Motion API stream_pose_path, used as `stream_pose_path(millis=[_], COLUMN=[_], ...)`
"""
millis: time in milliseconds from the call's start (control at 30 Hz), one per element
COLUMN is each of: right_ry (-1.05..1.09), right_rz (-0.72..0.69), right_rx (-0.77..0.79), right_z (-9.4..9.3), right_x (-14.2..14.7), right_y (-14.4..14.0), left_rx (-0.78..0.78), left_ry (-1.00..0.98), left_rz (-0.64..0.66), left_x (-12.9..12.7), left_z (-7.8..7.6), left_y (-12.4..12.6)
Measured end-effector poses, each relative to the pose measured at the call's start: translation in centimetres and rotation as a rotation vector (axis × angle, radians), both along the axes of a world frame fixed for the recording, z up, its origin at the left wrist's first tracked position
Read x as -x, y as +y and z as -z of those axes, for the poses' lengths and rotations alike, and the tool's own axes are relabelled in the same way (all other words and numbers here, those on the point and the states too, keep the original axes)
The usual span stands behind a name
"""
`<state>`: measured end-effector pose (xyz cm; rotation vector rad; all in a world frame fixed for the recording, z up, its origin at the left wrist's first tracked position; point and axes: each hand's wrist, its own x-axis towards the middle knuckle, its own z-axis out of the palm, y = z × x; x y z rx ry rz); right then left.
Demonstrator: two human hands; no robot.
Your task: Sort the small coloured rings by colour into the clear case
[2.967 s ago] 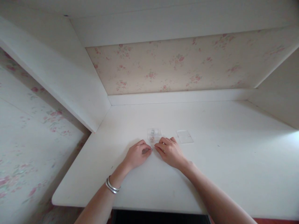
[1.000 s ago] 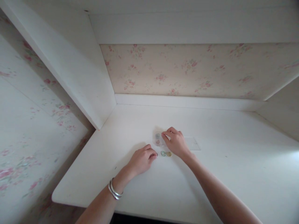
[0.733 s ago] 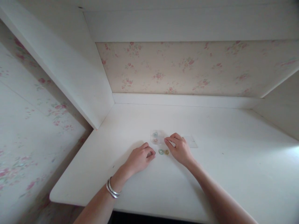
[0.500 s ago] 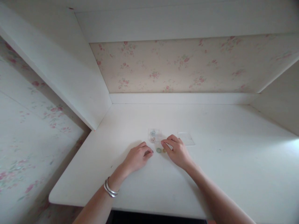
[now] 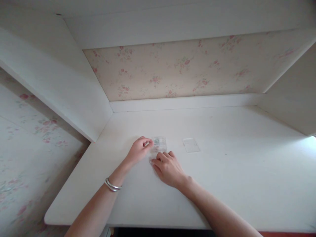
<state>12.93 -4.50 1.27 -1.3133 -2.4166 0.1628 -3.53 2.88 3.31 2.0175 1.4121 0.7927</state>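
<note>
Head view. A small clear plastic box (image 5: 159, 144) lies on the white table (image 5: 222, 171), near its middle. It is transparent and low-walled, with small coloured pieces inside; their kind is too small to tell. Its clear lid (image 5: 191, 145) lies flat at 3 o'clock of the box, apart from it.

The left hand (image 5: 138, 152) sits at 9 o'clock of the box, thumb and forefinger pinched together at the box's left edge; whether they grip anything cannot be told. A silver bangle (image 5: 112, 185) circles that wrist. The right hand (image 5: 168, 168) rests palm down at 6 o'clock of the box, fingers curled onto the table just beside its near edge; what lies under the fingertips is hidden.

The table's near edge runs along the bottom. A white side panel (image 5: 61, 82) closes the left, floral wallpaper (image 5: 185, 65) backs the alcove. Bare table surface extends rightward from the lid.
</note>
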Motion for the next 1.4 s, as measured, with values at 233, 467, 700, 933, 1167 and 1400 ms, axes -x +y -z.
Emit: stream_pose_path(millis=[233, 467, 700, 933, 1167, 1400], right_ry=[-0.073, -0.128, -0.090, 0.141, 0.118, 0.126], right_rz=[-0.006, -0.019, -0.017, 0.109, 0.216, 0.246], right_rx=[0.004, 0.016, 0.024, 0.052, -0.007, -0.049], right_z=[0.2, 0.5, 0.3, -0.6, -0.4, -0.5], right_x=[0.0, -0.1, -0.2, -1.4, -0.5, -1.0], right_y=[0.0, -0.1, -0.3, 2.4, 7.3, 7.7], left_rx=[-0.086, -0.152, -0.099, -0.012, -0.025, -0.092], left_ry=[0.106, 0.119, -0.010, -0.075, -0.045, 0.016], left_rz=[0.016, -0.050, -0.104, -0.064, -0.018, -0.009], left_x=[-2.3, -1.5, 0.9, 1.5, 1.7, 1.8], left_z=[1.6, 2.3, 2.2, 2.4, 2.4, 2.4], left_y=[4.1, 4.0, 0.5, -1.9, -2.2, -2.6])
